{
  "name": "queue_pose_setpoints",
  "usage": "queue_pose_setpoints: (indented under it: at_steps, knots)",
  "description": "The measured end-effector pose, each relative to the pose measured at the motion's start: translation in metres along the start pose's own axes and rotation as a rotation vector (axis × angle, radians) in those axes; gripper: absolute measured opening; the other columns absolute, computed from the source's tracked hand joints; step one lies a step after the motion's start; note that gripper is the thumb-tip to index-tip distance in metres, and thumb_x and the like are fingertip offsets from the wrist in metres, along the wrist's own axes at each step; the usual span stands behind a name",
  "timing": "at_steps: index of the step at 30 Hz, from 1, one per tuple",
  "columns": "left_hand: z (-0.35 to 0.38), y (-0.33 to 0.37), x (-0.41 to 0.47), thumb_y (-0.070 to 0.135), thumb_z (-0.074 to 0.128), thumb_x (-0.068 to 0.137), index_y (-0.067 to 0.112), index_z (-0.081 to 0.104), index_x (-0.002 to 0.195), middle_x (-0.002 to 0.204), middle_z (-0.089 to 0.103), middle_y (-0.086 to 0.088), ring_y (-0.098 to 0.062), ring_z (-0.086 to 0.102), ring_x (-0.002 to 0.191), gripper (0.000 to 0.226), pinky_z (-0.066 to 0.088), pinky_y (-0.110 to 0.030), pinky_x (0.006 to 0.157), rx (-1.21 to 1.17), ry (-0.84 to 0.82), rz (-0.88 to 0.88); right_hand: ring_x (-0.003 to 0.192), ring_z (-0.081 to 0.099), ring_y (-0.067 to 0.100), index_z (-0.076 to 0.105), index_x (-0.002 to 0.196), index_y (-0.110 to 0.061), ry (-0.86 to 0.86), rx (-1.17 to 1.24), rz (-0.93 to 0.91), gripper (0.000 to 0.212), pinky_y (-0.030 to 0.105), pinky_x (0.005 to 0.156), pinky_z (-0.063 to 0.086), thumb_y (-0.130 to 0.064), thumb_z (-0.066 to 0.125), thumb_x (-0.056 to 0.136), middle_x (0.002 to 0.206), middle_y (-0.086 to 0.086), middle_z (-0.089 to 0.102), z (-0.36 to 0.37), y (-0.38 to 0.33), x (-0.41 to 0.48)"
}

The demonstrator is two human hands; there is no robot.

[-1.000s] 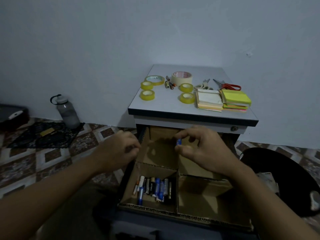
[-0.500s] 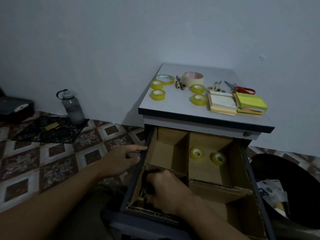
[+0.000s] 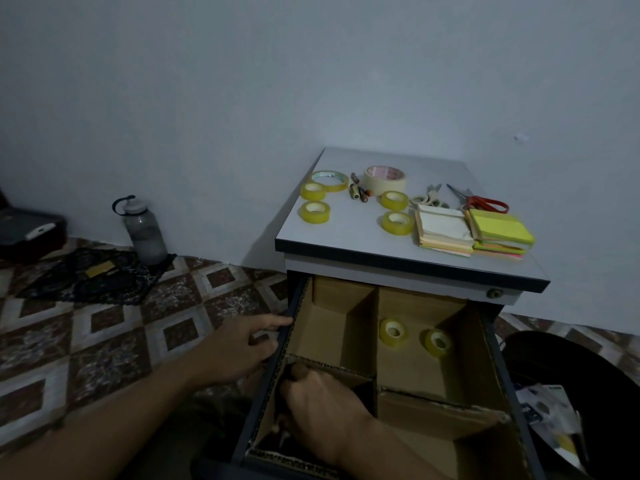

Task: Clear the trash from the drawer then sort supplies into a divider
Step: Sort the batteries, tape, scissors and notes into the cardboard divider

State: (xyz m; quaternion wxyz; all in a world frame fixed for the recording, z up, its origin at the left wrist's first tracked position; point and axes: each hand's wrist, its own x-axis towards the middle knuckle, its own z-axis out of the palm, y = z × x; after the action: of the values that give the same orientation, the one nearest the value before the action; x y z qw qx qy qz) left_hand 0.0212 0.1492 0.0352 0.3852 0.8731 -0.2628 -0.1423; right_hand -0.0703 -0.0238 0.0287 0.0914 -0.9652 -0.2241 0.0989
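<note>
The open drawer holds a cardboard divider with several compartments. Two yellow tape rolls stand in the back right compartment. My right hand reaches down into the front left compartment; its fingertips and most of what lies there are hidden. My left hand is outside the drawer, index finger stretched onto its left rim. On the cabinet top lie more yellow tape rolls, a masking tape roll, small pens, scissors and sticky note stacks.
A black bin with paper trash sits right of the drawer. On the patterned floor to the left are a grey water bottle, a black cloth and a dark case. A wall stands behind the cabinet.
My right hand, which pinched a small blue item over the back compartments, dropped into the front left compartment. My left hand moved to the drawer's left rim. The view shifted left.
</note>
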Motion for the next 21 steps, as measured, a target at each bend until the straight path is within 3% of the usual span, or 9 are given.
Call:
queue_pose_setpoints:
  at_steps: [3,6,9,11,13,16,21]
  knots:
    - [-0.007,0.007,0.0,0.027,0.056,0.099,0.047,0.054,0.127,0.135,0.055,0.019,0.006,0.055,0.113,0.035,0.046,-0.018,0.097,0.093,-0.001,-0.01,0.095,0.058,0.026,0.061,0.1,-0.01,0.088,0.19,-0.016,0.015,0.042,0.079,0.054,-0.021,0.054,0.095,0.11,0.007,0.055,-0.02,0.004,-0.013]
    - [-0.025,0.028,0.003,0.029,0.058,0.098,0.044,0.065,0.109,0.109,0.067,0.021,0.007,0.062,0.093,0.02,0.053,-0.02,0.084,0.167,0.099,0.016,0.086,0.058,0.007,0.061,0.092,-0.019,0.172,0.32,-0.027,0.008,0.032,0.075,0.056,-0.023,0.055,0.095,0.098,-0.007,0.06,-0.053,0.012,-0.03]
    - [-0.048,0.059,0.011,0.024,0.062,0.095,0.039,0.07,0.098,0.091,0.071,0.018,0.005,0.064,0.084,0.017,0.048,-0.011,0.069,0.153,0.225,0.095,0.079,0.059,-0.002,0.051,0.083,-0.04,0.219,0.332,0.025,0.019,0.021,0.067,0.053,-0.027,0.057,0.096,0.087,-0.017,0.059,-0.092,0.027,-0.046]
    - [-0.061,0.077,0.023,0.021,0.066,0.093,0.033,0.074,0.097,0.088,0.073,0.016,0.0,0.066,0.083,0.015,0.048,-0.01,0.067,0.144,0.312,0.148,0.08,0.058,-0.001,0.052,0.08,-0.043,0.294,0.269,0.069,0.023,0.021,0.069,0.053,-0.029,0.057,0.097,0.088,-0.017,0.059,-0.118,0.045,-0.051]
    - [-0.073,0.093,0.041,0.019,0.067,0.092,0.028,0.076,0.095,0.088,0.073,0.015,-0.001,0.066,0.084,0.014,0.048,-0.008,0.068,0.103,0.361,0.192,0.086,0.056,-0.001,0.063,0.093,-0.04,0.397,0.182,0.103,0.013,0.021,0.074,0.052,-0.03,0.057,0.096,0.095,-0.017,0.061,-0.142,0.067,-0.049]
    - [-0.09,0.111,0.081,0.022,0.066,0.092,0.026,0.076,0.097,0.093,0.073,0.015,-0.001,0.066,0.088,0.013,0.048,-0.012,0.073,0.082,0.361,0.221,0.09,0.048,0.001,0.071,0.107,-0.029,0.527,0.028,0.158,0.018,0.01,0.075,0.038,-0.029,0.059,0.093,0.102,-0.015,0.065,-0.174,0.11,-0.033]
    - [-0.106,0.132,0.166,0.025,0.065,0.091,0.025,0.077,0.099,0.094,0.072,0.012,-0.007,0.066,0.089,0.015,0.053,-0.029,0.083,0.155,0.384,0.219,0.108,0.043,0.018,0.069,0.117,-0.031,0.532,-0.114,0.261,0.027,0.034,0.08,0.04,-0.031,0.057,0.092,0.121,0.001,0.067,-0.22,0.173,0.015]
